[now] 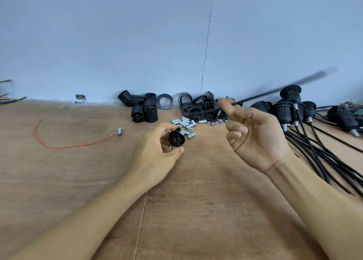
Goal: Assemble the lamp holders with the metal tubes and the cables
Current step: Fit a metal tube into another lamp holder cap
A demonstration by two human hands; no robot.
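Hands are working in the middle of the frame, over a wooden table (78, 181). The left hand (157, 149) is holding a round black cap (176, 139) with curled fingers, and a bit of shiny metal is poking out under it. The right hand (253, 136) is pinching a black cable (261, 94) between thumb and first finger, with its other fingers curled in. The cable is looking blurry and is pointing up toward the right of the frame. Just behind the left hand, a pile of little metal tubes (186, 125) is lying on the table. Behind that, black lamp holder parts (144, 107) and rings (164, 101) are sitting by the blue wall. At the right edge, lamp holders with cables (290, 106) are lying together in a bunch. At the left, a thin red wire (68, 146) is curling on the table, with one lone metal tube (119, 131) just beside its end.
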